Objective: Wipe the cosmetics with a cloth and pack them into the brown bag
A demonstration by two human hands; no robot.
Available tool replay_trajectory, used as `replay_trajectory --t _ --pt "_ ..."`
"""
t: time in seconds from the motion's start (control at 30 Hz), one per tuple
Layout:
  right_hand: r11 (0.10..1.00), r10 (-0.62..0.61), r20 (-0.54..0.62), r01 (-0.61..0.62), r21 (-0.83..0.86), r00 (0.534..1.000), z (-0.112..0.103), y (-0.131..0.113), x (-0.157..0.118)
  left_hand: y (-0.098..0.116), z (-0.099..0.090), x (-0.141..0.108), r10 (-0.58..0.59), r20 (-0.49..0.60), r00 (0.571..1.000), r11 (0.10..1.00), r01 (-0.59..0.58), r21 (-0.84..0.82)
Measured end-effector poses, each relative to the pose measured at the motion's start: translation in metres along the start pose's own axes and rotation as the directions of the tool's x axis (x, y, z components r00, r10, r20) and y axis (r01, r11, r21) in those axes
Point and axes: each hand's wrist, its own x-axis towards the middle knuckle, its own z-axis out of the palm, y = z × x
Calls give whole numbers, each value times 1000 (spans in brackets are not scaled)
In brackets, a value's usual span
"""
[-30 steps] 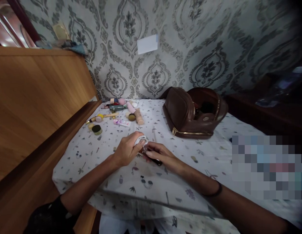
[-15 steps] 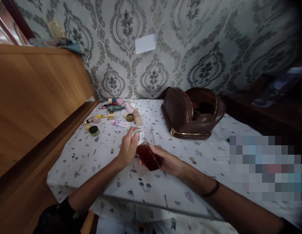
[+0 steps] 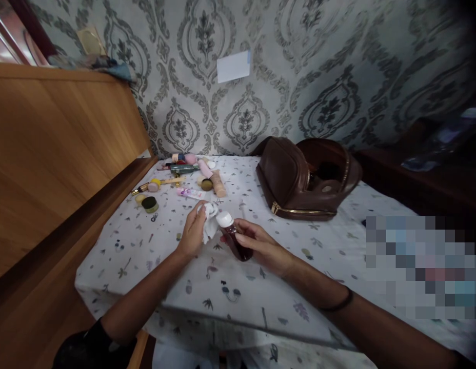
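My right hand (image 3: 263,246) is wrapped round a dark red bottle (image 3: 238,242) with a white cap, held tilted above the table. Just left of the cap, my left hand (image 3: 193,230) grips a crumpled white cloth (image 3: 210,221). The cloth hangs beside the bottle, with a small gap between it and the cap. Beyond my hands lies a pink and white tube (image 3: 190,192) on the patterned tablecloth, near a beige tube (image 3: 218,184).
A brown bag (image 3: 295,179) stands open at the back right. Several cosmetics, among them a dark-lidded jar (image 3: 149,205) and a green bottle (image 3: 184,169), lie at the back left. A wooden panel (image 3: 68,143) borders the table's left side.
My left hand has drawn the cloth off the bottle's top to the left, and the white cap now shows. The bottle has turned in my right hand and its narrower side shows.
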Motion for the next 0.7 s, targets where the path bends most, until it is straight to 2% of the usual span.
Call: replay_trajectory --t 0.17,0.27,0.37,0.5,0.6,0.7 --pt "984 -104 -80 91 -150 991 -2 -2 2 -6 -2 0 -6 18 1000 993 8 -117" --pt "923 -224 -180 149 -354 958 -4 -1 3 2 -3 -3 63 8 998 997 -63 -46" --pt "782 -377 -252 161 -602 891 -8 3 4 10 -1 -8 204 73 976 971 -212 116" --pt "540 -577 -195 192 -820 793 -10 8 3 9 4 -16 340 240 909 868 -402 293" --pt "365 -666 -118 184 -913 737 -11 9 2 4 8 -19 354 248 902 800 -430 419" --pt "251 -695 -68 153 -956 715 -11 9 1 1 9 -19 373 251 893 764 -449 463"
